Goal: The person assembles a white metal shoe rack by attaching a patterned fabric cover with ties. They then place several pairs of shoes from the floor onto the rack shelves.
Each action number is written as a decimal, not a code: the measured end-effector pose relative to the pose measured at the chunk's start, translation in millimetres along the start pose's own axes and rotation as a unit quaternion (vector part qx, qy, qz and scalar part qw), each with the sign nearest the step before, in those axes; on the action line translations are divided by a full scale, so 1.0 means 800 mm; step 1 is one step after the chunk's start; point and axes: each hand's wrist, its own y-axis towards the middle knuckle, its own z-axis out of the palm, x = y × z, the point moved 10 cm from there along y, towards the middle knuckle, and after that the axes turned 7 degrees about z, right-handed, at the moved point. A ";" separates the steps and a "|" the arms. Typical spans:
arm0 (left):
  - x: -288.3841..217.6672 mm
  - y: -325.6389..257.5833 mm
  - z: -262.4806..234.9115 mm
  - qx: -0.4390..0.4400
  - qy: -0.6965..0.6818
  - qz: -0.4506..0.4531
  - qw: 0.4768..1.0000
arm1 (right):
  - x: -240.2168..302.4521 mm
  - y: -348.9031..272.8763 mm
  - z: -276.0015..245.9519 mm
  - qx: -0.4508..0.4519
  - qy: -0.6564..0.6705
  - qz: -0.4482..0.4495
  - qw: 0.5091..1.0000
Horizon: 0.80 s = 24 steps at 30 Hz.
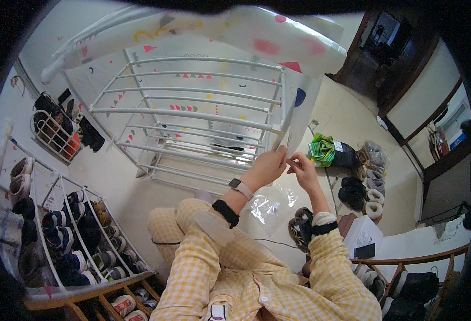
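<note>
Hands point(267, 167) point(303, 170) pinch cover point(299, 115) edge beside rack point(203, 115).

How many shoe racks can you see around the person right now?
3, maybe more hidden. The white tube rack stands in front of both hands, under a patterned cover. A small wire rack sits far left. A long shoe-filled rack runs along the lower left.

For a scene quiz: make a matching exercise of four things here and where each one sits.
Things:
1. white rack
2. clear plastic bag
3. green packet
4. white box

Places:
A. floor, below the hands
B. right of the rack, beside dark shoes
C. straight ahead, under the patterned cover
D. lower right, dark phone on top

Pairs: 1-C, 2-A, 3-B, 4-D
</note>
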 end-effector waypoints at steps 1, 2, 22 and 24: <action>0.014 -0.005 0.006 0.010 0.004 -0.038 0.999 | 0.000 -0.003 -0.002 -0.025 -0.004 -0.015 1.000; 0.017 -0.012 0.009 0.003 0.013 -0.039 0.999 | -0.001 -0.006 -0.001 -0.041 0.007 -0.026 0.999; 0.064 -0.094 0.026 -0.113 0.033 -0.036 0.992 | -0.056 -0.042 0.068 -0.199 0.025 -0.010 0.980; 0.064 -0.095 0.033 -0.087 0.052 -0.015 0.995 | -0.066 -0.038 0.069 -0.215 0.010 0.013 0.977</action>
